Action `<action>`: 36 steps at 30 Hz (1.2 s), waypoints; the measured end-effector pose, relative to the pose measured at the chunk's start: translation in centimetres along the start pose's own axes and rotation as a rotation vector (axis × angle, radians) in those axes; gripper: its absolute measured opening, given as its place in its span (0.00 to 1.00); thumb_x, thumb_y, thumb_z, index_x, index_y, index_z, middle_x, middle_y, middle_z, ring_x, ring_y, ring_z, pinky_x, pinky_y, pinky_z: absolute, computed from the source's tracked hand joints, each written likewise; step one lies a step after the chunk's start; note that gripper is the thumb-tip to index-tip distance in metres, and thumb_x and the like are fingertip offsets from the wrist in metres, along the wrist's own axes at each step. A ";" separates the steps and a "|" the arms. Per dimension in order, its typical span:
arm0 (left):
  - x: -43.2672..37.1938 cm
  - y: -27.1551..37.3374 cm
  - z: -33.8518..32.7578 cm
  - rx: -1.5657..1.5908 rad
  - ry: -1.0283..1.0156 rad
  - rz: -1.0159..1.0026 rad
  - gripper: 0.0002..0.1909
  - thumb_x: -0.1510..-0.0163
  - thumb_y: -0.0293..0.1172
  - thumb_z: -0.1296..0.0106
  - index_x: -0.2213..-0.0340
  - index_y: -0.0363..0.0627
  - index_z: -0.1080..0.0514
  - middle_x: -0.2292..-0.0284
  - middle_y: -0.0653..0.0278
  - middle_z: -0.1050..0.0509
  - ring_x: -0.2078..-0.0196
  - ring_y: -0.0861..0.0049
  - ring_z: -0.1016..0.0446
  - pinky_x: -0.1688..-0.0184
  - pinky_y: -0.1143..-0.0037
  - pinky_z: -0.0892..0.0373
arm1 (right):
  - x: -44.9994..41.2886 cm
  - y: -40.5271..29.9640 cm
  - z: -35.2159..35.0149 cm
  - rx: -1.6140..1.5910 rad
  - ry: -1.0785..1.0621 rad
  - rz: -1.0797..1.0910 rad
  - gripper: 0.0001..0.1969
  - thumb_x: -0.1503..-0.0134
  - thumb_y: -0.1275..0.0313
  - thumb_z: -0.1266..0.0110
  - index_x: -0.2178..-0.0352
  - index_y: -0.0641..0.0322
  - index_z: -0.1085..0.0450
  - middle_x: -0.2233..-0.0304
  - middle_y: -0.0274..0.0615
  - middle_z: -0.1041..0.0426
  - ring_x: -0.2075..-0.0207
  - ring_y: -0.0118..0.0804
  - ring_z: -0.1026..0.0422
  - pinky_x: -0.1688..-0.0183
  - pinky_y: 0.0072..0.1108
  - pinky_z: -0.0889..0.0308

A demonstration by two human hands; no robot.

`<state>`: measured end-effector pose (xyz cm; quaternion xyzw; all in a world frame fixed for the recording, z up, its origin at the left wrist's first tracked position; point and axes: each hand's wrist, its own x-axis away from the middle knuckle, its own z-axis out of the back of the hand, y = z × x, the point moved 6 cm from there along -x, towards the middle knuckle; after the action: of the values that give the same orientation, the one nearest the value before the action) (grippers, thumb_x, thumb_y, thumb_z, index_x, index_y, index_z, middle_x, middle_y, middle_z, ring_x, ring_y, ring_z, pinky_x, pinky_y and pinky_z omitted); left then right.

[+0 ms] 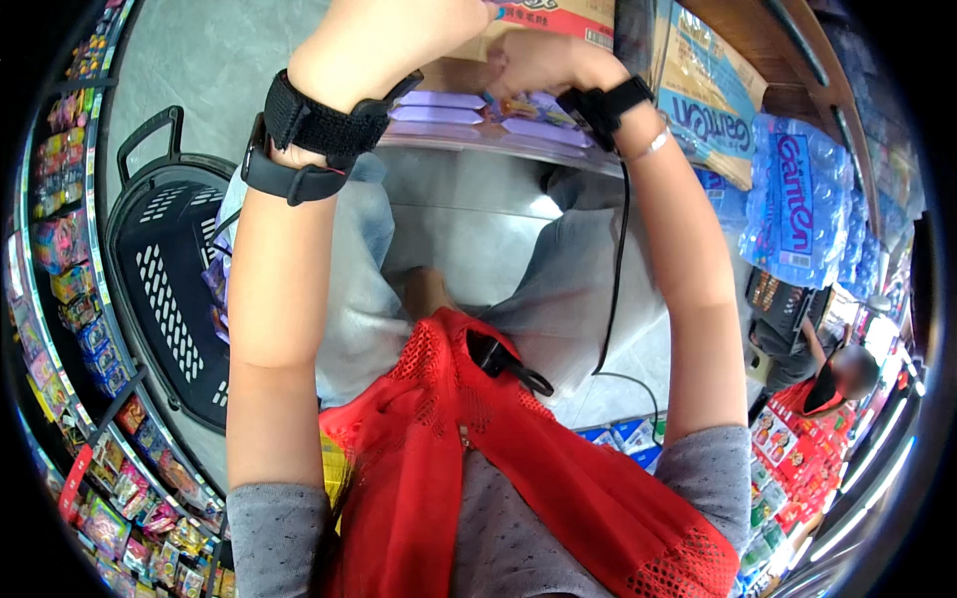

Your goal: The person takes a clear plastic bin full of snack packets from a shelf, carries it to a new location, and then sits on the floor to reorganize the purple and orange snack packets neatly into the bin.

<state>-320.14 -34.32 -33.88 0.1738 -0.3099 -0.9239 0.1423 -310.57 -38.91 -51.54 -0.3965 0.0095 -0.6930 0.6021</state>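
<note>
My left hand [419,30] reaches to the top edge of the view, where part of it is cut off. Its fingers lie by a cardboard box [557,19] that bears printing, and a bit of purple shows at the fingertips. My right hand [534,61], blurred and with bent fingers, is just in front of that box, above several purple snack packs [542,133] on a low shelf. More purple packs [437,112] lie stacked to the left of it. Whether either hand grips something is not clear. Black straps circle both wrists.
A black plastic shopping basket [168,284] with purple packs inside stands on the floor to my left. Snack racks [82,314] curve behind it. On the right are a Ganten carton [710,90] and shrink-wrapped water bottles [796,198]. A person [815,396] is farther right.
</note>
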 end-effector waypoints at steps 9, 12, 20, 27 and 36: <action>1.4 1.2 0.9 -0.100 0.100 -0.050 0.10 0.63 0.24 0.52 0.73 0.36 0.28 0.77 0.46 0.30 0.69 0.54 0.31 0.66 0.66 0.35 | 5.3 1.4 -2.9 0.413 0.040 -0.232 0.20 0.69 0.67 0.42 0.70 0.65 0.31 0.74 0.52 0.29 0.69 0.50 0.29 0.68 0.31 0.34; 1.0 0.4 0.3 -0.091 0.094 -0.044 0.10 0.63 0.24 0.52 0.74 0.35 0.28 0.76 0.46 0.30 0.69 0.54 0.31 0.66 0.65 0.35 | 5.5 2.3 -3.7 0.434 0.106 -0.239 0.09 0.68 0.70 0.46 0.83 0.66 0.29 0.81 0.53 0.30 0.74 0.50 0.29 0.71 0.33 0.33; 1.2 0.1 -0.2 -0.061 0.092 -0.070 0.09 0.65 0.25 0.51 0.77 0.33 0.29 0.78 0.45 0.31 0.71 0.53 0.31 0.67 0.65 0.34 | 4.4 3.4 -4.3 0.466 0.200 -0.158 0.10 0.70 0.72 0.46 0.82 0.68 0.31 0.79 0.55 0.30 0.73 0.52 0.30 0.70 0.32 0.33; 1.1 -0.3 -0.7 -0.028 0.049 -0.103 0.09 0.66 0.25 0.51 0.78 0.33 0.29 0.79 0.44 0.31 0.72 0.53 0.31 0.69 0.66 0.34 | 3.3 3.6 -4.7 0.547 -0.052 -0.233 0.08 0.64 0.73 0.48 0.78 0.63 0.28 0.74 0.51 0.28 0.70 0.48 0.28 0.69 0.29 0.32; 1.4 0.3 0.1 0.003 0.060 -0.093 0.09 0.65 0.25 0.51 0.77 0.32 0.29 0.79 0.44 0.31 0.73 0.52 0.31 0.70 0.66 0.34 | 3.7 3.9 -4.3 0.497 0.069 -0.170 0.09 0.64 0.75 0.51 0.77 0.67 0.32 0.75 0.56 0.30 0.69 0.52 0.30 0.67 0.32 0.35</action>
<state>-321.40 -35.03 -33.95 0.2158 -0.2987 -0.9233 0.1082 -309.63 -45.08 -54.47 -0.2120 -0.1737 -0.7354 0.6197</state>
